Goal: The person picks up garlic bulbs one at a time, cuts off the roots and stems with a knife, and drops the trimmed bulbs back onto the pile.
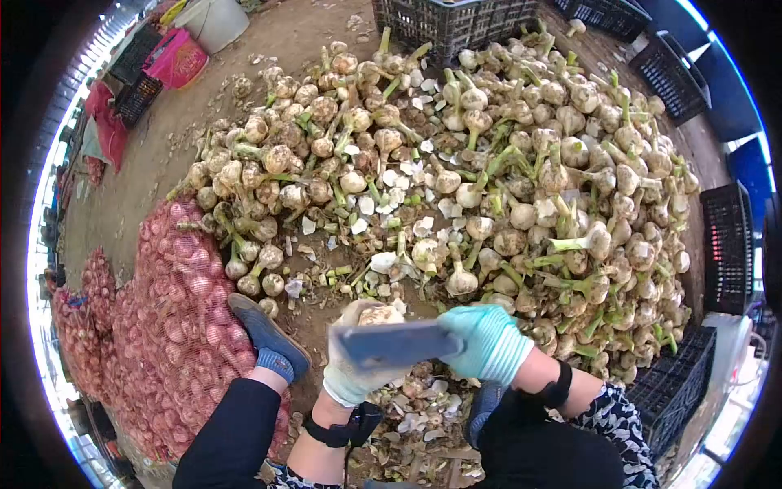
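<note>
In the head view my right hand, in a mint-green striped glove, is closed around a flat, dark knife with a broad blade. The blade reaches left across the front of my left hand and is smeared by motion. That hand wears a soiled white glove, its fingers wrapped round a garlic bulb. The bulb's upper part shows above the blade; the rest is covered. Just beyond both hands, cut stem pieces and white peel scraps litter the ground.
A large heap of garlic with green stems spreads ahead and right, a smaller heap ahead left. Red mesh sacks of bulbs lie beside my left foot. Black crates stand behind and along the right. A pink tub and white bucket stand far left.
</note>
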Action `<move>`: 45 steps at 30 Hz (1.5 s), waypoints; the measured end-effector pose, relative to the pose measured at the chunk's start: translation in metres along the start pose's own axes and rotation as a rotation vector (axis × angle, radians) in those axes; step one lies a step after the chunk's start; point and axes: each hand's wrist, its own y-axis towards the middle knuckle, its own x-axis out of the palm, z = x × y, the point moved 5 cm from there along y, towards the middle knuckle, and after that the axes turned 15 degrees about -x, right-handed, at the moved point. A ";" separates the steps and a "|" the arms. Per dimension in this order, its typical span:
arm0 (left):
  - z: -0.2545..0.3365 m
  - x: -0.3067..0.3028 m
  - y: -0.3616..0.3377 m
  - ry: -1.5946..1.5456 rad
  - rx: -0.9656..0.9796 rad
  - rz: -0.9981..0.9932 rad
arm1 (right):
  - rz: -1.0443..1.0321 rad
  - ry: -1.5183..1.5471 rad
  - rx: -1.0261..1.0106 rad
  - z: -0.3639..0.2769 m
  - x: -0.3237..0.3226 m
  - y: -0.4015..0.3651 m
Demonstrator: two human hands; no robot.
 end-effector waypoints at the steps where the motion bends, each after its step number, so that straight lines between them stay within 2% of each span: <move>1: -0.002 0.000 0.000 0.058 -0.015 -0.057 | -0.051 -0.003 -0.055 -0.005 0.004 0.001; 2: -0.007 0.001 -0.002 -0.007 -0.110 -0.085 | -0.049 0.000 -0.051 -0.004 0.006 -0.001; 5: -0.003 0.001 -0.005 0.143 -0.028 -0.061 | -0.025 -0.080 -0.087 -0.001 0.009 -0.001; 7: 0.016 -0.004 -0.011 0.021 0.018 -0.034 | -0.256 -0.296 0.285 0.021 0.009 -0.006; 8: 0.032 -0.009 -0.011 -0.103 0.077 -0.006 | -0.157 -0.220 0.527 0.059 -0.002 -0.017; 9: 0.048 -0.005 -0.009 -0.285 0.142 0.167 | -0.076 -0.094 0.568 0.070 0.003 -0.035; 10: 0.004 -0.002 0.000 -0.661 -0.224 0.076 | 0.084 0.168 0.559 0.072 0.016 -0.039; 11: -0.006 0.009 0.010 -1.030 -0.592 -0.031 | 0.253 0.426 0.547 0.067 0.020 -0.034; 12: 0.018 0.010 0.020 -0.753 -0.387 -0.020 | 0.166 0.526 0.552 0.060 0.020 -0.031; 13: -0.003 0.017 0.025 -1.322 -0.617 -0.158 | 0.177 0.612 0.498 0.048 0.017 -0.023; 15: -0.020 0.020 0.039 -1.607 -0.628 -0.104 | 0.193 0.801 0.572 0.049 0.031 -0.024; 16: -0.028 0.022 0.047 -1.612 -0.599 -0.052 | 0.200 0.864 0.571 0.035 0.027 -0.021; 17: -0.032 0.024 0.050 -1.616 -0.601 -0.058 | 0.123 0.825 0.579 0.025 0.026 -0.017; 19: -0.036 0.028 0.053 -1.643 -0.550 -0.056 | 0.269 0.903 0.340 0.024 0.046 -0.015; 20: -0.042 0.031 0.054 -1.765 -0.595 0.044 | 0.256 0.911 0.391 0.024 0.054 -0.014; 21: -0.042 0.034 0.053 -1.761 -0.604 0.039 | 0.263 0.912 0.397 0.023 0.055 -0.012; 23: -0.029 0.039 0.051 -1.848 -0.499 -0.060 | 0.377 1.064 0.675 0.025 0.054 -0.014; 24: -0.020 0.041 0.043 -1.769 -0.446 -0.083 | 0.496 0.980 0.586 0.039 0.063 -0.017; 25: -0.014 0.041 0.037 -1.770 -0.445 -0.085 | 0.496 0.978 0.585 0.042 0.062 -0.018; 27: -0.006 0.048 0.022 -1.600 -0.461 -0.268 | 0.620 1.158 0.562 0.049 0.055 -0.021; 29: -0.009 0.045 0.009 -1.673 -0.469 -0.340 | 0.616 1.216 0.627 0.046 0.051 -0.024; 31: -0.005 0.042 0.002 -1.500 -0.441 -0.336 | 0.608 1.199 0.588 0.045 0.056 -0.026; 33: 0.001 0.039 -0.003 -1.499 -0.437 -0.362 | 0.592 1.252 0.616 0.044 0.055 -0.024; 35: 0.019 0.037 -0.004 -1.336 -0.404 -0.373 | 0.606 1.249 0.621 0.045 0.054 -0.022; 37: 0.016 0.036 -0.008 -1.301 -0.395 -0.330 | 0.620 1.278 0.636 0.046 0.045 -0.019; 39: 0.004 0.042 -0.011 -1.461 -0.400 -0.483 | 0.639 1.306 0.656 0.047 0.041 -0.020; 41: 0.005 0.047 -0.014 -1.538 -0.432 -0.524 | 0.670 1.252 0.572 0.048 0.035 -0.018; 43: 0.003 0.053 -0.019 -1.357 -0.494 -0.665 | 0.758 1.202 0.498 0.048 0.025 -0.018; 44: -0.001 0.052 -0.024 -1.214 -0.511 -0.582 | 0.714 1.168 0.513 0.050 0.021 -0.020; 45: 0.000 0.049 -0.023 -1.211 -0.514 -0.582 | 0.668 1.134 0.527 0.051 0.017 -0.021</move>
